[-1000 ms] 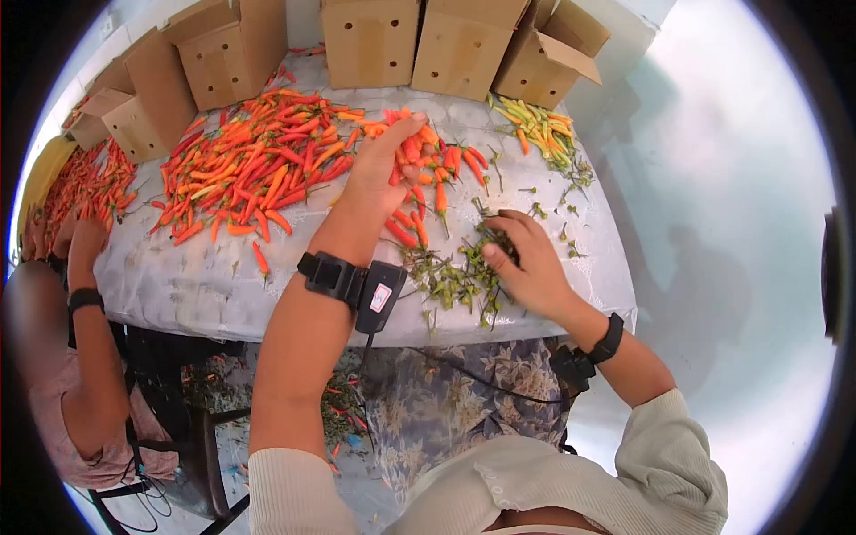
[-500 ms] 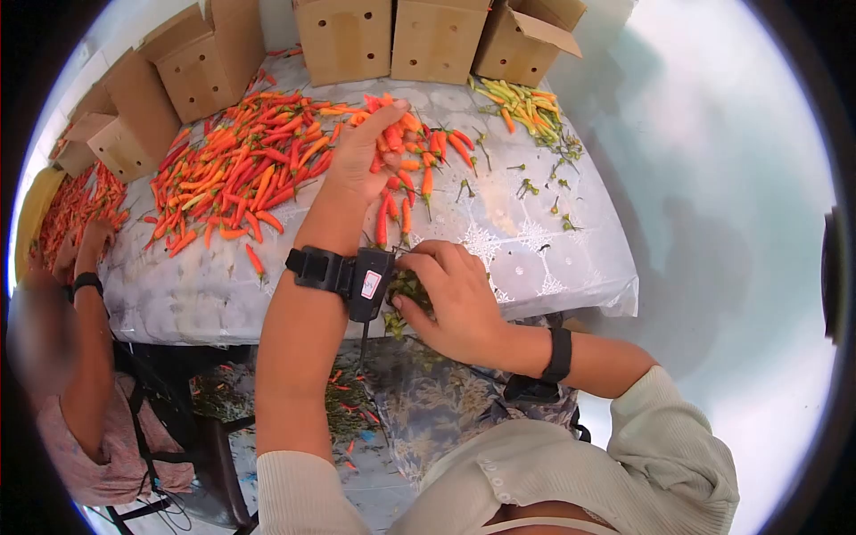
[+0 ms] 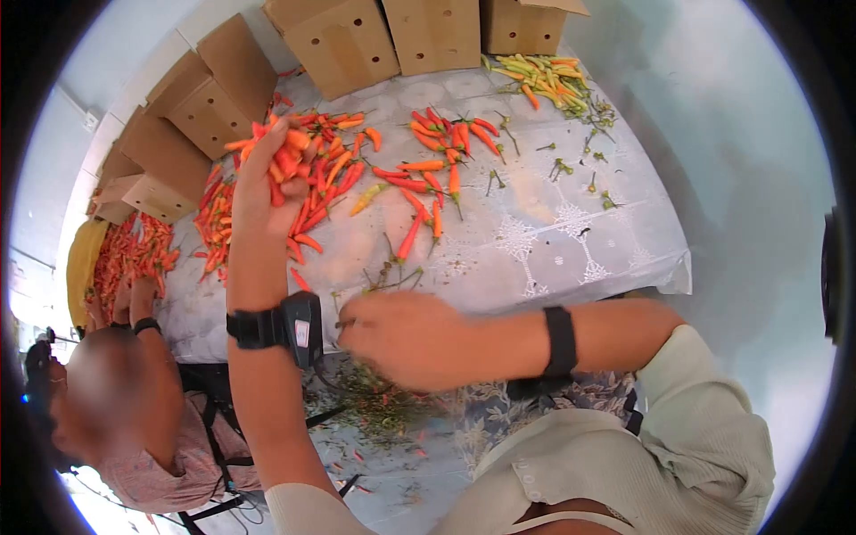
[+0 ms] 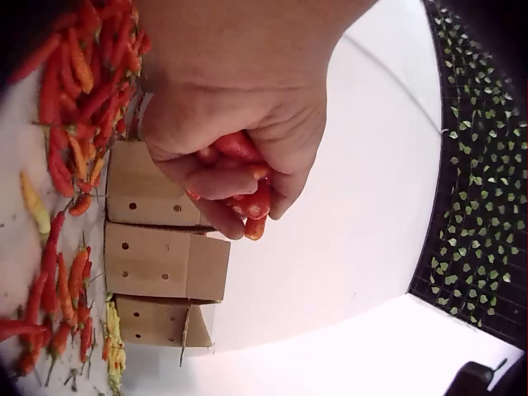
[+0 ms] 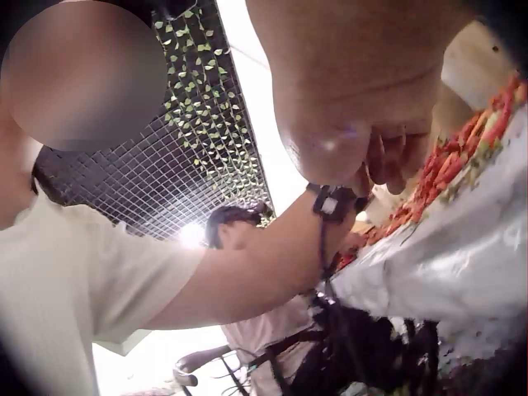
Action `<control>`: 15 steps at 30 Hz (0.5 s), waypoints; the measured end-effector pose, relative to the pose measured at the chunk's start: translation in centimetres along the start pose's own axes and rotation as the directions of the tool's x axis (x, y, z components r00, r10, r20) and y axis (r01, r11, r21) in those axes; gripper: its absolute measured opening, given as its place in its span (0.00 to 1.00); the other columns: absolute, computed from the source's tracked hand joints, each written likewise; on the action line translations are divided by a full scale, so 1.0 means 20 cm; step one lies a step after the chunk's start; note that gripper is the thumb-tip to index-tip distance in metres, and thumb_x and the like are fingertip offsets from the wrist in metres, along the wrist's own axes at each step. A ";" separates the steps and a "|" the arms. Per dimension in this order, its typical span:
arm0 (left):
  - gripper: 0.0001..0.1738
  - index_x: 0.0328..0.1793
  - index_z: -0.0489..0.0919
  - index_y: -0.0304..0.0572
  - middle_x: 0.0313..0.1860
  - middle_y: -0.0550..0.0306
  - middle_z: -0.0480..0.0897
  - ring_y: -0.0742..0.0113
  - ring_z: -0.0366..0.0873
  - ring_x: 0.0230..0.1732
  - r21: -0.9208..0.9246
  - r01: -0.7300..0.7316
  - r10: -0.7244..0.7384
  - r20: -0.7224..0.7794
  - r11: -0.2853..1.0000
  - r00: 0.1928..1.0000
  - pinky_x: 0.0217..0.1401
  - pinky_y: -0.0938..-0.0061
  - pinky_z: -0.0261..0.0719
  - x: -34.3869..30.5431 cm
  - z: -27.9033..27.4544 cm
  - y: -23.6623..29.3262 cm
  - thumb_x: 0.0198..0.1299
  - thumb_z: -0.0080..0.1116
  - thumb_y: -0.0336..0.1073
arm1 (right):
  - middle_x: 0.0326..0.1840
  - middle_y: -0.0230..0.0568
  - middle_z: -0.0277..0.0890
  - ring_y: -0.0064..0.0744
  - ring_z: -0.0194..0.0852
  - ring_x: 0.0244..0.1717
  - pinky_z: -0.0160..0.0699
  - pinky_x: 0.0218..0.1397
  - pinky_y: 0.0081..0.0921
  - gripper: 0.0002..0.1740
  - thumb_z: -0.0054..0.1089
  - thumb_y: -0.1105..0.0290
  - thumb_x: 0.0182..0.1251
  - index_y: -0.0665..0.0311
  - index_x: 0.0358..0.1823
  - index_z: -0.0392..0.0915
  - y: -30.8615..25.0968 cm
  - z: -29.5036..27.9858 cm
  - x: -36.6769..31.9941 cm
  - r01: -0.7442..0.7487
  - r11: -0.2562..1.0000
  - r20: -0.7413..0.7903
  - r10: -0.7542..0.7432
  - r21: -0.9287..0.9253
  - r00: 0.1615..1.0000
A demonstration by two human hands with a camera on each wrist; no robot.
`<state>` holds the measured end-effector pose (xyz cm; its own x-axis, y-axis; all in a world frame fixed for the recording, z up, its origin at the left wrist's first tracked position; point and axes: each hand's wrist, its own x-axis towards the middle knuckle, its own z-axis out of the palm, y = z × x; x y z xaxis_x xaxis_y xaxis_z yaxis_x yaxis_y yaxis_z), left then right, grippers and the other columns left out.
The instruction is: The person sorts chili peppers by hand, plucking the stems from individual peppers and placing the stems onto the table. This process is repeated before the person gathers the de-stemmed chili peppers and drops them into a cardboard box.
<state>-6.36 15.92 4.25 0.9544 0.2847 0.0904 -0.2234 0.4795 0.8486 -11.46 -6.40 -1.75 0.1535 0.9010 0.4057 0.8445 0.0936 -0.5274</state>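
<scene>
My left hand (image 3: pixel 267 192) is raised over the table and holds several red and orange chili peppers (image 4: pixel 252 198), their ends showing between the curled fingers. Below it lies a heap of red and orange chilies (image 3: pixel 214 223). My right hand (image 3: pixel 406 334), blurred, is low at the table's front edge, beside the left wrist. Its fingers look bent in the right wrist view, and I cannot tell whether they grip any stems. A few thin green chili stems (image 3: pixel 388 276) lie just beyond its knuckles. Loose red chilies (image 3: pixel 410 236) are spread farther back.
Cardboard boxes (image 3: pixel 437 36) line the table's back edge. Yellow-green chilies (image 3: pixel 553 80) lie at the back right, with loose stems (image 3: pixel 562 168) nearby. At the left, another person (image 3: pixel 143 401) reaches into a second chili heap (image 3: pixel 134 254). Green scraps (image 3: pixel 383 401) litter the floor below.
My right hand has swept leftward and toward me to the table's edge, and the stem pile has left its former spot. The left hand, still holding chilies, has moved left in view as the view shifted.
</scene>
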 end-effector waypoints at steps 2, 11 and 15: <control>0.11 0.48 0.75 0.39 0.37 0.57 0.79 0.70 0.81 0.38 -0.037 0.007 -0.009 -0.041 0.999 0.999 0.12 0.91 0.71 -0.06 -0.03 0.03 0.65 0.53 0.37 | 0.43 0.45 0.70 0.47 0.74 0.41 0.74 0.41 0.39 0.11 0.58 0.67 0.58 0.64 0.40 0.74 0.10 -0.09 0.03 -0.071 0.992 -0.036 0.067 -0.108 0.997; 0.12 0.48 0.76 0.40 0.36 0.58 0.80 0.69 0.82 0.35 -0.190 0.166 -0.191 -0.117 0.968 0.975 0.13 0.89 0.73 -0.02 0.04 -0.15 0.60 0.57 0.35 | 0.35 0.46 0.71 0.47 0.74 0.38 0.74 0.38 0.41 0.08 0.60 0.65 0.53 0.62 0.30 0.78 0.44 -0.30 -0.08 -0.273 0.903 -0.043 0.275 -0.332 0.961; 0.09 0.43 0.77 0.45 0.31 0.64 0.80 0.77 0.78 0.29 0.204 0.130 -0.068 -0.287 0.970 0.955 0.13 0.88 0.64 -0.01 0.16 -0.22 0.56 0.62 0.35 | 0.40 0.47 0.72 0.49 0.74 0.42 0.74 0.44 0.40 0.10 0.64 0.70 0.48 0.61 0.33 0.78 0.51 -0.48 -0.18 -0.345 0.900 0.049 0.370 -0.268 0.928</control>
<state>-4.86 11.06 2.17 0.8700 0.4779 -0.1209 -0.0521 0.3331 0.9414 1.48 -12.78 -1.43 0.4297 0.8913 0.1448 0.8444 -0.3398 -0.4141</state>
